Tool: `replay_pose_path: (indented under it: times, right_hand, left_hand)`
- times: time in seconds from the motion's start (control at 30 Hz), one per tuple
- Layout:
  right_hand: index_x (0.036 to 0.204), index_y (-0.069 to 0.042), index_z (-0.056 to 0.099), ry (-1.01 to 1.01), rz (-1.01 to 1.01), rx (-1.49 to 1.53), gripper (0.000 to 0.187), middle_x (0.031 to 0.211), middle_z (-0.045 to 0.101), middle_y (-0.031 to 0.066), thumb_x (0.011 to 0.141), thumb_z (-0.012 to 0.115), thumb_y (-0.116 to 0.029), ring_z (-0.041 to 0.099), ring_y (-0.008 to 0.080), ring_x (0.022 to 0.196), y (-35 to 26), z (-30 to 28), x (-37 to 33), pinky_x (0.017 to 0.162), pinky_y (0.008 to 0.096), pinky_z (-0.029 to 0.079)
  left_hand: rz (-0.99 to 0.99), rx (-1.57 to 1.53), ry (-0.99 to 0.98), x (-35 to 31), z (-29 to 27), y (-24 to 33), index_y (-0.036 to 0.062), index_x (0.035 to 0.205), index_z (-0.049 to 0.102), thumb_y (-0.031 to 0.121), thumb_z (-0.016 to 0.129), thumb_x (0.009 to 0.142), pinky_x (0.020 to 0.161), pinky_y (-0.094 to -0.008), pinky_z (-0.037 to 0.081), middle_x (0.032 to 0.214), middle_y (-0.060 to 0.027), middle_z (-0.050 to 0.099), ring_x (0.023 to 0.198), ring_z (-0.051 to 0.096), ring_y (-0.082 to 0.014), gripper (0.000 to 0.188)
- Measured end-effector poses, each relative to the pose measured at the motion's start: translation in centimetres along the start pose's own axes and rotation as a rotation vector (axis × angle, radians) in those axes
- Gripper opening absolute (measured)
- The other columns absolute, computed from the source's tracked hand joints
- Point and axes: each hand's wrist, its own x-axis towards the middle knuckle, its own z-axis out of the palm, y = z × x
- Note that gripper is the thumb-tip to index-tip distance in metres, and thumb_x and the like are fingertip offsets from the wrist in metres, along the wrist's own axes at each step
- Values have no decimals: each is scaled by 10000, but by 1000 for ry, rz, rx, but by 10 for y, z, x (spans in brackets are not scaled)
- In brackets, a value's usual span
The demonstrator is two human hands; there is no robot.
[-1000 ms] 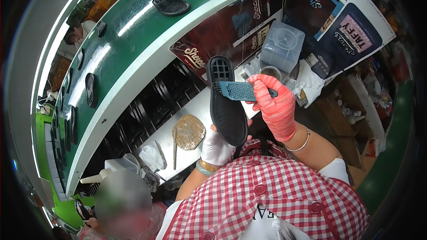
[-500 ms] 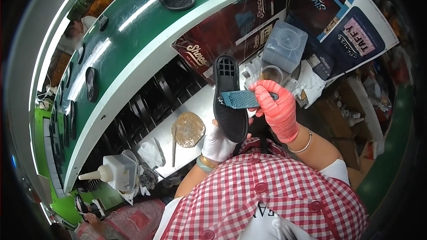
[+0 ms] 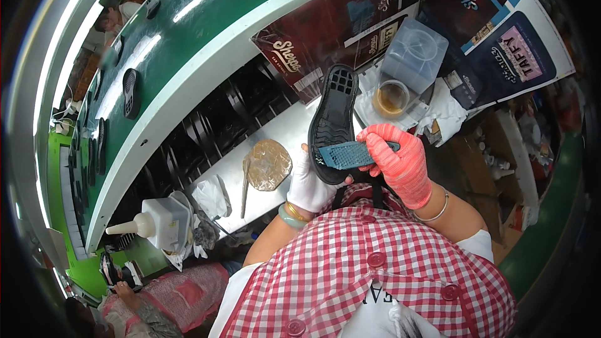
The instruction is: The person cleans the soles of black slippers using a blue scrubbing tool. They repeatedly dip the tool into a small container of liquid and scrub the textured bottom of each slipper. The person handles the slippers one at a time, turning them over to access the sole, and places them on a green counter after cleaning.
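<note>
Beside bench [image 3: 178, 56], right fingers [image 3: 379, 147] pinch tool [image 3: 343, 156], left [image 3: 303, 168] seemingly cup sole [image 3: 332, 117].

Shoe sole [image 3: 332, 119]: black, hollow side up, held up, long axis tilted slightly; square-celled grid at far end, wavy ridges mid-length, raised rim around. Whitish specks by rim near wide end. Flat blue tool [image 3: 344, 156]: mesh-textured face, laid crosswise over sole's near part, outer end jutting past sole's right edge.

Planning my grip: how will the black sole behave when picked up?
The black sole probably bends only a little: it shows no obvious sag, held near one end by the left hand. It seems unlikely to roll, being broad and flattish.
</note>
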Motion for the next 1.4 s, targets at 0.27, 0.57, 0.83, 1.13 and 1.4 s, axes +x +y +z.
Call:
replay_pose_path:
  times: [0.27, 0.57, 0.83, 1.13, 1.4]
  right_hand:
    - [930, 10, 648, -112, -2, -17, 152, 759, 632, 48, 892, 550, -100, 580, 62, 643, 3, -1, -6, 536, 204, 473]
    - [979, 30, 625, -369, -155, -294, 167, 840, 651, 84, 882, 554, -86, 604, 101, 725, 10, -8, 6, 635, 239, 508]
    - [1003, -36, 633, -510, 315, -256, 227, 854, 642, 27, 909, 536, -218, 609, 64, 581, -11, 6, 38, 466, 162, 433]
    - [931, -39, 659, -543, 392, -273, 229, 760, 597, 14, 869, 602, -252, 575, 51, 517, -2, 24, 53, 413, 146, 371]
    - [957, -28, 658, -604, 399, -302, 272, 714, 616, 29, 833, 638, -269, 561, 60, 520, 0, 23, 62, 451, 185, 386]
  left_hand:
    - [-12, 126, 175, -3, 5, 0, 88, 1324, 411, 593, 410, 880, 937, -517, 431, 1290, -129, 491, 1151, 508, -304, 673]
    - [-73, 185, 231, -2, -2, 5, 80, 1287, 445, 583, 332, 907, 791, -454, 515, 1196, -130, 557, 999, 591, -293, 640]
    - [-286, 99, 147, -1, -30, 16, 61, 1204, 496, 535, 297, 929, 445, -381, 515, 952, -160, 641, 534, 605, -292, 583]
    - [-334, 461, 124, 1, -59, 32, 40, 1125, 511, 454, 301, 949, 403, -347, 499, 845, -148, 642, 485, 592, -254, 497]
    - [-449, 251, 242, 2, -27, 53, -10, 1110, 515, 93, 466, 880, 345, -273, 472, 851, -151, 631, 522, 622, -213, 257]
